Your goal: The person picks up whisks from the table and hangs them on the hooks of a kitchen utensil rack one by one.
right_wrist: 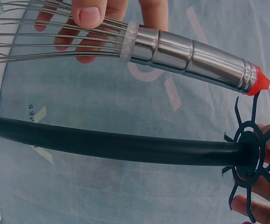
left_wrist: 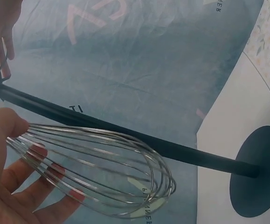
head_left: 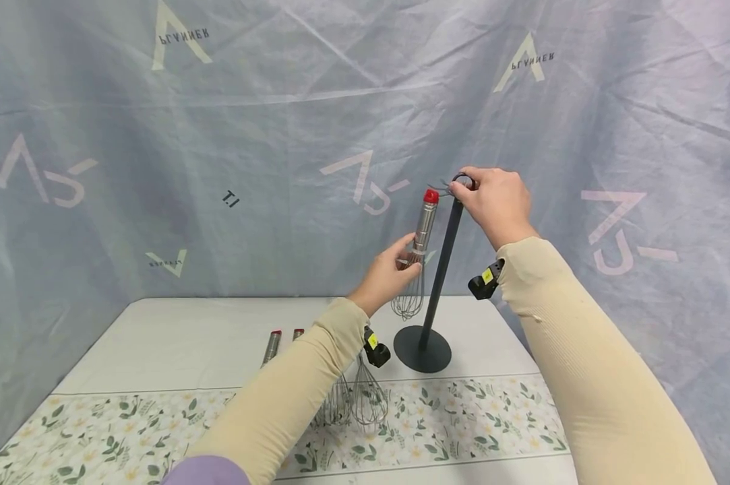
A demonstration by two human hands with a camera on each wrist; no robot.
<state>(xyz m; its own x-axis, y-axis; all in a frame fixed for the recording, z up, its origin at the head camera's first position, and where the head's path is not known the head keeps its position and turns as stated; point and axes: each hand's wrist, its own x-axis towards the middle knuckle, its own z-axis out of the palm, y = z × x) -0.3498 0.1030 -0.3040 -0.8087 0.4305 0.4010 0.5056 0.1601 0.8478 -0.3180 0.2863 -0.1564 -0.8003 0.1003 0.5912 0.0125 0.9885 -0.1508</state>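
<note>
A metal whisk [head_left: 424, 228] with a red end cap is upright, slightly tilted, in my left hand [head_left: 384, 277], whose thumb and fingers pinch its wires just below the handle. Beside it stands a dark stand [head_left: 441, 269] with a round base [head_left: 422, 357]. My right hand [head_left: 497, 202] grips the stand's top, at the ring of hooks [right_wrist: 249, 154]. In the right wrist view, the whisk's red cap [right_wrist: 259, 83] meets the tip of one hook; whether it hangs there I cannot tell. The wire loops [left_wrist: 102, 163] spread past my left fingers alongside the pole.
More whisks lie on the white table [head_left: 201, 337], partly hidden under my left arm; two red-tipped handles [head_left: 271, 345] and wire heads [head_left: 369, 401] show. A floral runner [head_left: 462, 417] crosses the table's front. A grey printed cloth [head_left: 267, 168] hangs behind.
</note>
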